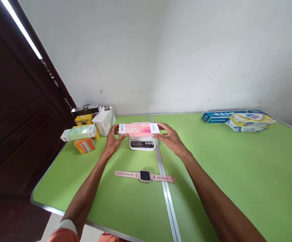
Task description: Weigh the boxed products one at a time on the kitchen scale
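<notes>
A long pink and white box (138,129) is held level between my two hands, over the small white digital kitchen scale (142,145). My left hand (114,139) grips the box's left end, thumb at the front. At the other end, my right hand (170,137) pinches it the same way. The box hides the scale's top, so I cannot tell whether it touches the platform. Closer to me, a pink smartwatch (145,175) lies flat with its strap stretched out, its screen dark.
At the left stand several stacked boxes: a green and white one (78,132), an orange one (84,146), a white one (104,121). Blue (219,116) and yellow-white boxes (252,121) lie at the back right. A metal seam (166,191) crosses the green table (224,161) before a wall.
</notes>
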Tool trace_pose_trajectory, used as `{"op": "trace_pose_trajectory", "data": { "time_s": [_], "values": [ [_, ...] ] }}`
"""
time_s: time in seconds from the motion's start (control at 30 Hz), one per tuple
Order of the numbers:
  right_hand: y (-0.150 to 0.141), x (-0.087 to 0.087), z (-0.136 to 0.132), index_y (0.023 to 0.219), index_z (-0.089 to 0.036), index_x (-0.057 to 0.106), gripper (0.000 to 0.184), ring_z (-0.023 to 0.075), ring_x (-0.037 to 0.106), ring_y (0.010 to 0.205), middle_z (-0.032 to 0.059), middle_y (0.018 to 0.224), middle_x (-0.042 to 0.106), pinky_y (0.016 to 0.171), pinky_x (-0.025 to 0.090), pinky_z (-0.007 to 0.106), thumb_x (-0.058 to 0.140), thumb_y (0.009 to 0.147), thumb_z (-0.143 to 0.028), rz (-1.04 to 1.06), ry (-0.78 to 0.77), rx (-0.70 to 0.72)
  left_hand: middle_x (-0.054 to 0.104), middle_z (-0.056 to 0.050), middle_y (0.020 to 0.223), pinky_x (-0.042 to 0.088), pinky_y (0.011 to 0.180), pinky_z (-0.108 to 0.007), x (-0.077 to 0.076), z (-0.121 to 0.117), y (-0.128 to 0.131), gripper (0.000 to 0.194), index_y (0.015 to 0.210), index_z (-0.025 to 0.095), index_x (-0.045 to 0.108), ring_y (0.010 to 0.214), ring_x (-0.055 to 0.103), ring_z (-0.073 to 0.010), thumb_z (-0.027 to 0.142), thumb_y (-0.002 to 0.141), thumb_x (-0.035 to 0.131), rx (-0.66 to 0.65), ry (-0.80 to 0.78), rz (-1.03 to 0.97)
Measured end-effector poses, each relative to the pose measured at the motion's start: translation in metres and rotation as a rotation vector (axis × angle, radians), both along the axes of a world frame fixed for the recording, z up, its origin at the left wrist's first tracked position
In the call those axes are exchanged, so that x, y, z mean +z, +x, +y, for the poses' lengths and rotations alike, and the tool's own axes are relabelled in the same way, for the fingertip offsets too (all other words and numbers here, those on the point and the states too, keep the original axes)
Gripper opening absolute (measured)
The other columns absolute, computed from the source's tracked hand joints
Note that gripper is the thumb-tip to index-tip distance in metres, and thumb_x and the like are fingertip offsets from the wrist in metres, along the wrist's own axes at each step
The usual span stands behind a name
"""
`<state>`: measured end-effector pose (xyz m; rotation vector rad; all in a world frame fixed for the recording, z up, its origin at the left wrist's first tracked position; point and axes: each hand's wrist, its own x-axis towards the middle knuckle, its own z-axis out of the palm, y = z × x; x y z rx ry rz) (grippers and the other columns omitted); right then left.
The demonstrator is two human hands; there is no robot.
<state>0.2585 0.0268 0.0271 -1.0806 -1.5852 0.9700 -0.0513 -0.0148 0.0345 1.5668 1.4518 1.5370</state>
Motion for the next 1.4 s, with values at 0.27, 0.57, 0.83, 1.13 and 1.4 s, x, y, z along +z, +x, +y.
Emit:
{"op": "trace_pose_trajectory", "data": {
  "time_s": [0.27,0.57,0.83,1.13,1.4],
  "values": [
    [0.0,-0.054,0.023,0.15,-0.03,0.075,0.088,0.0441,0.071,0.137,0.0162,0.154,0.071,0.11,0.067,0.068,0.096,0.072,-0.065,0.144,-0.114,-0.074,0.076,-0.021,0.145,0.058,0.116,-0.056,-0.038,0.035,0.016,0.083,0.137,0.02,0.068,0.136,0.073,-0.0392,0.062,0.074,0.1,-0.044,-0.143,-0.045],
    [-0.005,-0.058,0.012,0.158,-0.03,0.07,0.091,0.0459,0.069,0.145,0.0186,0.163,0.068,0.12,0.06,0.069,0.076,0.088,-0.088,0.154,-0.063,-0.115,0.065,-0.019,0.165,0.05,0.131,-0.054,-0.06,0.036,0.02,0.096,0.158,0.023,0.062,0.159,0.059,-0.0395,0.093,0.092,0.064,-0.025,-0.099,-0.284],
    [-0.009,-0.05,0.001,0.141,-0.027,0.083,0.09,0.0443,0.069,0.146,0.0181,0.152,0.078,0.126,0.055,0.067,0.057,0.093,-0.099,0.188,0.006,-0.121,0.075,-0.015,0.155,0.052,0.127,-0.055,-0.06,0.035,0.02,0.096,0.138,0.023,0.08,0.152,0.064,-0.0411,0.101,0.087,0.06,-0.109,-0.063,-0.322],
    [-0.01,-0.051,0.003,0.136,-0.028,0.086,0.095,0.0418,0.076,0.134,0.0145,0.135,0.085,0.125,0.055,0.066,0.052,0.091,-0.104,0.172,0.014,-0.143,0.077,-0.015,0.154,0.058,0.119,-0.052,-0.063,0.042,0.012,0.095,0.138,0.022,0.08,0.139,0.074,-0.0389,0.099,0.085,0.066,-0.127,-0.115,-0.43],
    [-0.008,-0.051,0.002,0.135,-0.031,0.086,0.089,0.0409,0.075,0.134,0.0129,0.133,0.086,0.123,0.057,0.065,0.051,0.093,-0.102,0.159,-0.006,-0.128,0.077,-0.015,0.153,0.061,0.116,-0.049,-0.055,0.039,0.014,0.088,0.141,0.022,0.079,0.139,0.075,-0.0368,0.094,0.093,0.061,-0.098,-0.162,-0.398]
  ]
}}
